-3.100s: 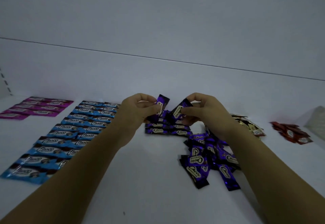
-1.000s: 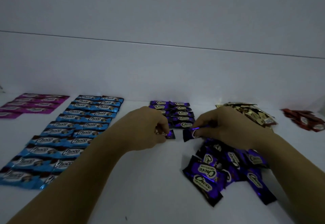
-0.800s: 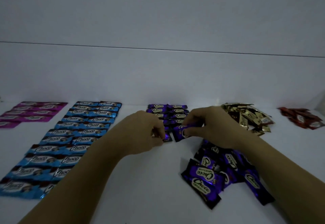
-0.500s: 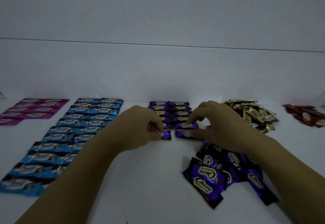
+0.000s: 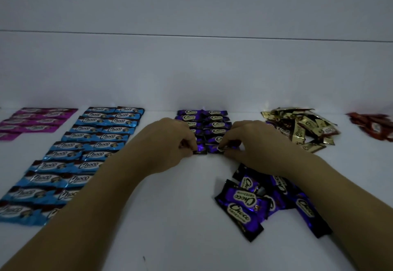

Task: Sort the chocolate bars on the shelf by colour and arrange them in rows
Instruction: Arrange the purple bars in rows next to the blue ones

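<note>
The left hand (image 5: 170, 143) pinches a purple bar (image 5: 200, 151) and the right hand (image 5: 252, 146) pinches a second purple bar (image 5: 212, 149), both low on the shelf (image 5: 170, 217) at the near end of the purple rows (image 5: 213, 121). Fingers this close to the rows could nudge laid bars out of line on letting go. The right forearm passes over the loose purple pile (image 5: 244, 202), so a careless withdrawal could scatter its slippery wrappers.
</note>
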Demonstrator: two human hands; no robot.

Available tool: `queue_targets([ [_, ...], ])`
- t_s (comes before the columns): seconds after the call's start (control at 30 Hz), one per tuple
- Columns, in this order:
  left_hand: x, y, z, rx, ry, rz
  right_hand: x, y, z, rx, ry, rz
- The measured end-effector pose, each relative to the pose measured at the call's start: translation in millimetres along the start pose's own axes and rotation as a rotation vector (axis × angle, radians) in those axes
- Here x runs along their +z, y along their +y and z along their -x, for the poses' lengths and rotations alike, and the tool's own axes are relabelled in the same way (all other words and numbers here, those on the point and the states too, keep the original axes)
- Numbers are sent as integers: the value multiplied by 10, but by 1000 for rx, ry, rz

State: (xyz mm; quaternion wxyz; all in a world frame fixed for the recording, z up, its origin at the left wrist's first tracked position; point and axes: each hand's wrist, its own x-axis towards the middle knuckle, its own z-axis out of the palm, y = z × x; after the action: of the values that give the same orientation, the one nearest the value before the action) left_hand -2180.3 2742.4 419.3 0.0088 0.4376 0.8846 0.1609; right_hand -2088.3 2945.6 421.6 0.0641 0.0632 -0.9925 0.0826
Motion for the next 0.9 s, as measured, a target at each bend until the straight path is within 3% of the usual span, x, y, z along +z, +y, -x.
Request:
queue_targets([
  [0.13, -15, 15, 30, 12, 66, 0, -87, 23, 29, 13, 31, 13],
  [0.27, -25, 171, 47, 73, 163, 74, -398, 115, 50, 39, 7, -159],
  [0.43, 20, 587, 71, 128, -95, 170, -675, 372, 206, 51, -251, -90],
  [0.6, -20, 841, 49, 100, -264, 138, -529, 435, 406, -6, -202, -218],
  [0.7, 20, 933, 10, 11, -271, 168, -425, 378, 448, -109, -203, -152],
  [0.9, 230, 988, -3, -54, -162, 265, -342, 390, 566, -119, -170, -115],
])
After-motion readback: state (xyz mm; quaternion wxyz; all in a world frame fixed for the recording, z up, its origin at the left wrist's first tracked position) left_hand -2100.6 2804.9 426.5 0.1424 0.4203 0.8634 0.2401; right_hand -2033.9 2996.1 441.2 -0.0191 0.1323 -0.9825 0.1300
